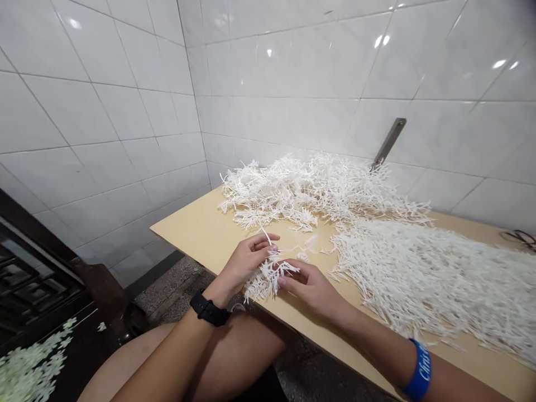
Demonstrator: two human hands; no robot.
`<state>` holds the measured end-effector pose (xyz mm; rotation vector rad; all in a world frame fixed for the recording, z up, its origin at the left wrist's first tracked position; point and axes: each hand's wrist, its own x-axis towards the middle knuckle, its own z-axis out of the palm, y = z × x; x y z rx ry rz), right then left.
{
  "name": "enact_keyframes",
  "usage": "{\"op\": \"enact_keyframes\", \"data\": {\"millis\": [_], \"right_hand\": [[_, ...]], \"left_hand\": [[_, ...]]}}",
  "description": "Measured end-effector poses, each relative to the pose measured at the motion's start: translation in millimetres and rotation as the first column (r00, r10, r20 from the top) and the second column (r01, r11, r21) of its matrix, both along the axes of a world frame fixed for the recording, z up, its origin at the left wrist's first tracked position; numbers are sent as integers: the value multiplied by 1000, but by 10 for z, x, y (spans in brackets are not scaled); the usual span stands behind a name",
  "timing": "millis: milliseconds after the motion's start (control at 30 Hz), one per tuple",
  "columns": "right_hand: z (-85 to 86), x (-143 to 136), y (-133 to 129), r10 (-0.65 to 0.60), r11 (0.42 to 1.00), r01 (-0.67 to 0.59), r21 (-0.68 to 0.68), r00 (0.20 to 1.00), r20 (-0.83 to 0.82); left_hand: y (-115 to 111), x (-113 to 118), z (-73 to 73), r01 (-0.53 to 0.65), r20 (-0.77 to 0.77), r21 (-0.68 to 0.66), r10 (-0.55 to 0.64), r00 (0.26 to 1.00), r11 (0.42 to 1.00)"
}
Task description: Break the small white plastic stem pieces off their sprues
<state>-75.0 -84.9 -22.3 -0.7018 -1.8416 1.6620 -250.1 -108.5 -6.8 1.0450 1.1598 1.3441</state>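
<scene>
Near the front edge of the table, my left hand (246, 259) pinches the stem of a white, many-branched artificial sprig (266, 281). The stem end sticks up past the thumb and forefinger. From the other side, my right hand (316, 286) closes thumb and fingers on the sprig's right branches; what lies between those fingertips is partly hidden. Just beyond both hands, a small loose white bit (302, 257) lies on the tabletop. A tangled heap of similar white sprigs (301, 187) sits farther back.
A flat spread of white sprigs (439, 273) covers the right of the wooden table (184, 226). A metal bar (389, 142) leans on the tiled wall. Dark cord (519, 237) lies far right. Pale green blossoms (33, 363) rest on dark furniture at lower left.
</scene>
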Motion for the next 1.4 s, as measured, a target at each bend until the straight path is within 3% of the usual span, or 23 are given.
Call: {"op": "enact_keyframes", "data": {"millis": [67,133,200,300,333,367,467,567,633,667,733,767,800,833,900,933,1000,1100,1167,1267,1400], "right_hand": [[-4,26,-27,-51,998,50,25,998,34],[4,77,-37,-170,971,150,184,980,102],[35,140,-20,-358,856,274,438,926,120],[91,207,53,-533,596,389,702,846,-16],[100,214,82,-533,550,382,743,845,-39],[102,213,110,-508,542,343,767,861,-26],[68,181,166,-343,673,126,729,926,157],[30,151,182,-228,802,29,596,938,261],[22,143,187,-234,866,82,493,938,255],[21,141,191,-243,896,122,427,940,241],[20,132,203,-249,947,196,255,948,200],[18,125,210,-243,963,217,159,956,166],[17,115,216,-237,971,230,66,964,122],[17,102,219,-235,971,237,-20,970,67],[23,71,210,-249,957,237,-167,967,-57],[28,54,196,-258,947,227,-229,959,-116],[39,21,150,-258,926,182,-330,945,-201],[39,-11,61,-156,913,48,-405,959,-237],[27,-17,19,-55,910,-48,-411,970,-236],[21,1,16,54,933,-113,-342,983,-178],[43,54,88,31,999,-31,9,999,32]], "left_hand": [[-10,0,-39,-30,28,-23,31,999,999],[-16,-21,-59,-61,76,-39,64,995,997],[-22,-57,-61,-70,110,-59,76,991,996],[-32,-117,-43,4,90,-94,4,996,996],[-32,-136,-33,41,69,-100,-34,997,994],[-29,-154,-21,81,46,-107,-76,996,991],[7,-214,32,172,-27,-148,-178,984,974],[53,-308,122,112,-254,-145,-147,956,983],[42,-372,195,-65,-510,-20,46,859,998],[15,-389,229,-176,-616,88,192,764,980],[-84,-365,279,-361,-693,318,475,542,876],[-148,-317,289,-405,-687,379,547,479,832],[-213,-246,285,-413,-675,379,553,488,828],[-274,-156,268,-379,-662,321,492,566,868],[-357,52,201,-179,-574,127,220,789,976],[-371,153,157,-83,-511,80,113,852,993],[-344,315,70,25,-372,68,2,928,997],[-220,422,-14,11,-139,41,-5,990,999],[-143,416,-32,-11,-39,-29,10,999,1000],[-81,354,-34,-6,-25,-57,5,1000,998],[-47,302,-53,63,-21,16,-63,998,998]]}}
